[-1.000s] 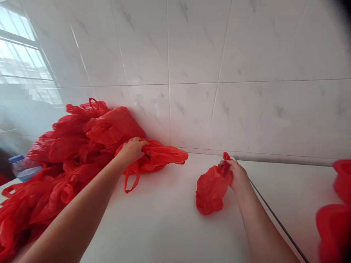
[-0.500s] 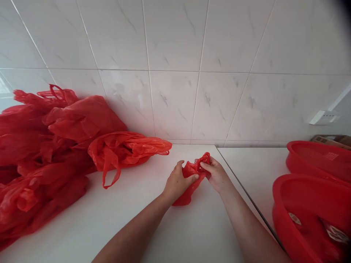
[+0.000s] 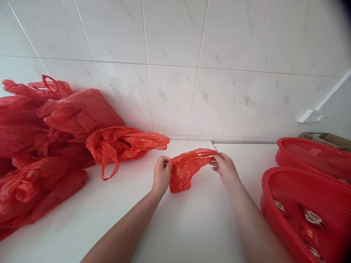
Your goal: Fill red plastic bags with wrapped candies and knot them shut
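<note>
Red bag (image 3: 182,173) stretched btwn L hand (image 3: 161,175) & R hand (image 3: 227,168)
L hand pinches one end, R hand the other — bag's over bench (image 3: 175,226), can't tell if touching. Left of L hand: loose handled bag (image 3: 131,144), then heaped bags (image 3: 74,113). Right of R hand: two red baskets (image 3: 301,186) — nearer one w/ packets (image 3: 312,217).

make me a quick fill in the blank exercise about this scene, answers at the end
1. The plastic bag between the left hand and the right hand is coloured ____.
2. The heap of bags lies to the ____ of both hands.
3. The baskets stand to the ____ of both hands.
4. The table is coloured ____.

red; left; right; white
</note>
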Demonstrator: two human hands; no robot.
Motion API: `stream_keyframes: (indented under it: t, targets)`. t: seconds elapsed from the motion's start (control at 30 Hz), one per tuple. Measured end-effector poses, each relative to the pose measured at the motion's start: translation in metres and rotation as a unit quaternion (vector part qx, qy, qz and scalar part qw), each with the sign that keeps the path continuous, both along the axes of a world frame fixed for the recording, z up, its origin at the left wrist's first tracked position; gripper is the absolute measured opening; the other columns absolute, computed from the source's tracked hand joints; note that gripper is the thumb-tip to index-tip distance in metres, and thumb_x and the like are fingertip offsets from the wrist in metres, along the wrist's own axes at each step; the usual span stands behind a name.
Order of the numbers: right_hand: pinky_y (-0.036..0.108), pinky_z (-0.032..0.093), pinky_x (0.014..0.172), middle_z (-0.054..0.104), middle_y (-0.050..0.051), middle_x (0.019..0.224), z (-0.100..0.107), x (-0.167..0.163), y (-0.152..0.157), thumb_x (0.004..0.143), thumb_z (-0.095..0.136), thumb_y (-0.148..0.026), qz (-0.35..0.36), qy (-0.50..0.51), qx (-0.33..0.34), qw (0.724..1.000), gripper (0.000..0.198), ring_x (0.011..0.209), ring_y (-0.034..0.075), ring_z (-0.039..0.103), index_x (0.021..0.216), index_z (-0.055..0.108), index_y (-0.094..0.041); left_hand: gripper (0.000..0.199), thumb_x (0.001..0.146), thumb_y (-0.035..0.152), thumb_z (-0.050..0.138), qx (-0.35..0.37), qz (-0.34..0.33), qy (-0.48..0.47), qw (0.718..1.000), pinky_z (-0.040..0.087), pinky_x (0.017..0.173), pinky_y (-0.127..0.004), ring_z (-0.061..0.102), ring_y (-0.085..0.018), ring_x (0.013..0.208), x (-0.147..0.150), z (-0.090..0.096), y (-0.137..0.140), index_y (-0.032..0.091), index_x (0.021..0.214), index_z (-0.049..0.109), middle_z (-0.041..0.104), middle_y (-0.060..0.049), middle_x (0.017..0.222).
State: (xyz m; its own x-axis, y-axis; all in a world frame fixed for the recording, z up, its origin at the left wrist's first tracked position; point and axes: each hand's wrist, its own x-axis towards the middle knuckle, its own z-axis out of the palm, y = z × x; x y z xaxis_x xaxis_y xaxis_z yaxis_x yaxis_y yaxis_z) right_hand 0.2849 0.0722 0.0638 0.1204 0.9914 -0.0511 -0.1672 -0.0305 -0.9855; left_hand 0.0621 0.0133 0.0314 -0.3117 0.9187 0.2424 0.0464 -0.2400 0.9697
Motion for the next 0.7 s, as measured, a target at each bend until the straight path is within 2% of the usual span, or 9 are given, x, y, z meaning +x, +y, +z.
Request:
stream_keyframes:
  t: [0.03,0.1,0.17,0.23,0.33,0.4,0.47,0.6,0.7]
  targets:
    - [0.018,0.034,0.040,0.064,0.003,0.066,0.002,-0.001,-0.003,0.069,0.068,-0.042,0.023,-0.017,-0.015,0.999,0.028,0.050,0.011,0.055,0.084,0.064,-0.018,0.003,0.083,0.024,0.044,0.007,0.002,-0.018,1.000,0.041,0.055,-0.022,0.045,-0.009,0.057,0.001,0.000,-0.001,0.023,0.083,0.041,0.047,0.005,0.072]
    - [0.018,0.025,0.036,0.061,0.003,0.057,0.007,-0.006,-0.012,0.075,0.062,-0.052,0.115,-0.062,-0.042,0.990,0.038,0.041,0.010,0.049,0.088,0.065,-0.017,0.005,0.084,0.025,0.044,0.022,0.006,-0.049,0.999,0.043,0.058,-0.022,0.045,-0.009,0.059,0.004,0.000,-0.004,0.023,0.083,0.039,0.046,0.005,0.073]
    - [0.019,0.028,0.037,0.065,0.005,0.062,0.014,-0.013,-0.022,0.080,0.053,-0.060,0.230,-0.115,-0.048,0.965,0.047,0.042,0.011,0.052,0.101,0.063,-0.019,0.010,0.083,0.024,0.048,0.033,-0.001,-0.073,0.997,0.044,0.063,-0.023,0.047,-0.009,0.062,0.010,0.002,-0.007,0.023,0.082,0.038,0.046,0.005,0.074]
    - [0.020,0.036,0.042,0.069,0.005,0.077,0.021,-0.024,-0.033,0.083,0.048,-0.060,0.293,-0.153,-0.031,0.943,0.047,0.051,0.013,0.060,0.110,0.058,-0.023,0.019,0.078,0.025,0.057,0.039,-0.039,-0.085,0.995,0.046,0.065,-0.025,0.050,-0.009,0.065,0.017,0.005,-0.014,0.022,0.079,0.038,0.049,0.004,0.076]
    - [0.023,0.046,0.054,0.070,0.003,0.092,0.025,-0.043,-0.045,0.079,0.056,-0.038,0.253,-0.184,0.040,0.949,0.029,0.071,0.016,0.065,0.104,0.059,-0.025,0.031,0.072,0.034,0.068,0.039,-0.124,-0.091,0.987,0.049,0.070,-0.031,0.058,-0.015,0.076,0.029,0.010,-0.024,0.021,0.087,0.044,0.059,-0.001,0.085]
    - [0.025,0.048,0.061,0.069,0.000,0.089,0.021,-0.051,-0.046,0.072,0.057,-0.023,0.222,-0.201,0.078,0.951,0.027,0.076,0.016,0.064,0.098,0.062,-0.025,0.045,0.070,0.041,0.071,0.027,-0.169,-0.121,0.978,0.050,0.078,-0.036,0.062,-0.020,0.086,0.033,0.012,-0.028,0.020,0.103,0.048,0.062,-0.006,0.096]
    - [0.026,0.048,0.060,0.068,-0.001,0.080,0.013,-0.055,-0.042,0.064,0.056,-0.017,0.194,-0.179,0.080,0.961,0.028,0.071,0.016,0.062,0.090,0.064,-0.024,0.053,0.067,0.038,0.076,-0.004,-0.179,-0.184,0.966,0.049,0.083,-0.039,0.063,-0.022,0.088,0.032,0.010,-0.026,0.019,0.109,0.051,0.065,-0.008,0.098]
    - [0.024,0.045,0.051,0.066,-0.001,0.073,-0.009,-0.050,-0.021,0.055,0.059,-0.013,0.083,-0.067,0.038,0.994,0.025,0.063,0.015,0.059,0.079,0.062,-0.021,0.024,0.067,0.027,0.075,-0.054,-0.124,-0.288,0.948,0.050,0.078,-0.036,0.063,-0.018,0.074,0.017,-0.002,-0.010,0.016,0.080,0.058,0.065,-0.002,0.078]
    - [0.025,0.048,0.052,0.064,0.000,0.073,-0.025,-0.036,-0.001,0.059,0.061,-0.019,0.014,0.008,0.001,1.000,0.020,0.062,0.014,0.059,0.078,0.056,-0.021,0.016,0.073,0.030,0.066,-0.045,-0.089,-0.353,0.930,0.051,0.079,-0.035,0.064,-0.018,0.082,0.001,-0.011,0.004,0.020,0.081,0.057,0.066,-0.002,0.085]
